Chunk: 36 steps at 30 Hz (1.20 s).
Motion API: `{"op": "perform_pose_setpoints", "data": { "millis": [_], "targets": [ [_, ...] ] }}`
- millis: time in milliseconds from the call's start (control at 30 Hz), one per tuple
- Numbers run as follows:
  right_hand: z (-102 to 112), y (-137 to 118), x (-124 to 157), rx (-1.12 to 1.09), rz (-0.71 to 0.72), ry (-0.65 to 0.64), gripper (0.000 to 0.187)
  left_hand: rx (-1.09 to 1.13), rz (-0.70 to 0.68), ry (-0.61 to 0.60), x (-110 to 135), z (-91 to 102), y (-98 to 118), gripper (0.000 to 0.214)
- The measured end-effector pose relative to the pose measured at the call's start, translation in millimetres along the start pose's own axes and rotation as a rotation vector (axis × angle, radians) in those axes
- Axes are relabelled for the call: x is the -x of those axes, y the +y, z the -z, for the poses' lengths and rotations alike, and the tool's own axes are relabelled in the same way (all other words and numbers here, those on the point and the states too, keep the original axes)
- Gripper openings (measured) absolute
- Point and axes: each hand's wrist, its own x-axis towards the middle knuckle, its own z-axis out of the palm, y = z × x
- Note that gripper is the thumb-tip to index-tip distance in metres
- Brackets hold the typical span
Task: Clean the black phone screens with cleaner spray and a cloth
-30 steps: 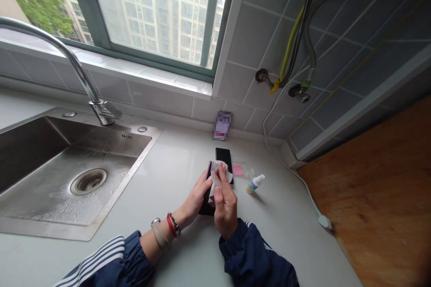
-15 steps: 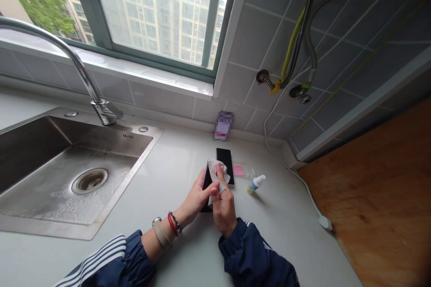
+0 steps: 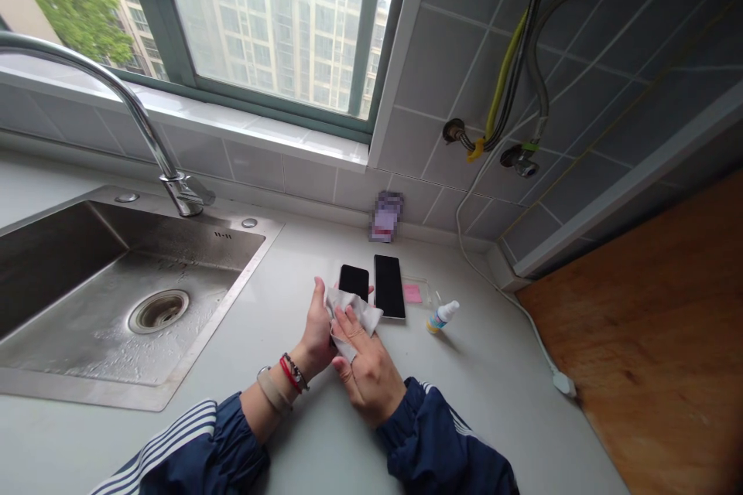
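Observation:
A black phone (image 3: 354,280) lies flat on the white counter (image 3: 290,402), its near end under my hands. My left hand (image 3: 316,329) grips the phone's left edge. My right hand (image 3: 365,363) presses a white cloth (image 3: 357,311) onto the phone, fingers laid flat on the cloth. A second black phone (image 3: 388,286) lies just to the right, apart from my hands.
A small spray bottle (image 3: 441,316) and a pink slip in a clear sleeve (image 3: 413,293) lie right of the phones. A steel sink (image 3: 116,302) with a curved tap (image 3: 145,124) fills the left. A white cable (image 3: 511,302) runs along the right, beside a wooden board (image 3: 655,340).
The phone in my left hand was tilted up on its edge; now it lies flat, further left. My right hand with the cloth moved down and left onto it.

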Motion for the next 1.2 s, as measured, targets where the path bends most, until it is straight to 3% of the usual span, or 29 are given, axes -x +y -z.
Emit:
{"op": "perform_pose_setpoints", "data": {
  "millis": [267, 333, 500, 567, 733, 1000, 1100, 1200],
  "targets": [
    [16.3, 42.2, 2.6, 0.137, -0.138, 0.148, 0.059, -0.338, 0.357, -0.241, 6.7, 3.5, 11.7, 0.09],
    [14.4, 37.9, 2.9, 0.143, -0.13, 0.134, 0.059, -0.328, 0.327, -0.215, 5.5, 4.7, 11.3, 0.09],
    [9.6, 20.3, 1.0, 0.063, 0.064, -0.075, 0.056, -0.269, 0.191, -0.018, -0.5, 7.2, 15.6, 0.087],
    [13.1, 26.2, 0.4, 0.045, 0.076, -0.075, 0.055, -0.297, 0.25, -0.044, 0.4, 6.4, 19.2, 0.09],
    [19.9, 49.2, 1.5, 0.079, -0.087, 0.115, 0.056, -0.356, 0.404, -0.227, 5.9, 4.3, 21.3, 0.091],
    [5.1, 21.1, 2.7, 0.008, 0.03, -0.012, 0.064, -0.286, 0.298, -0.036, -5.7, 15.9, 16.8, 0.086],
    [9.5, 34.5, 2.6, 0.016, 0.039, -0.004, 0.064, -0.315, 0.313, -0.08, -3.0, 13.2, 17.2, 0.085],
    [15.4, 49.4, 1.9, 0.056, -0.036, 0.085, 0.06, -0.381, 0.372, -0.169, 1.9, 8.3, 16.6, 0.086]
  ]
}}
